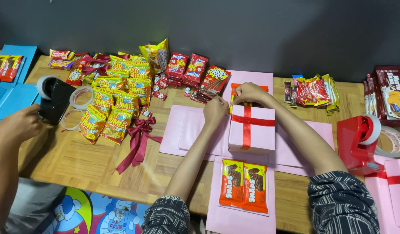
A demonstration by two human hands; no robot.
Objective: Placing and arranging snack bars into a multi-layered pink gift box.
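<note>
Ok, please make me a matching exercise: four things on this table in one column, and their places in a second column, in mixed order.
Things:
1. pink box with red ribbon
2. red tape dispenser
3. black tape dispenser
4. two orange snack packs

Places:
A. far left of the table, beside another person's hand
B. on the pink sheet nearest the camera
C. right side of the table
D. centre, just below the left hand and right hand

Pairs: 1-D, 2-C, 3-A, 4-B
</note>
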